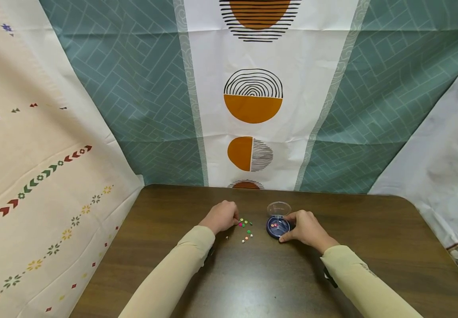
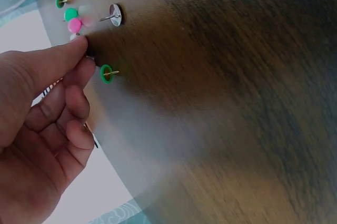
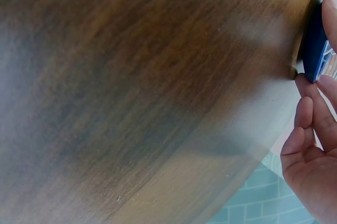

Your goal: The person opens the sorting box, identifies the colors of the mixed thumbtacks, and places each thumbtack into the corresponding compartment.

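Spanning the near part of the dark wooden tabletop, a pale left sleeve and a pale right sleeve lead to two bare hands nearer the far edge. Between them, left of centre, lies a loose scatter of thumbtacks: closest are two silver tacks with an orange tack between them, then a green tack, and beyond it more green ones and a pink tack. The left hand is at the scatter's left side, thumb and forefinger tips drawn together, other fingers bent; whether a tack sits between the tips I cannot tell. To the right, the right hand grips a round blue case by its rim, thumb on the near side, fingers on the far right. Two reddish tacks lie in its divided interior, and its clear lid is open toward the tabletop's far edge. Behind that edge hangs a patterned cloth.
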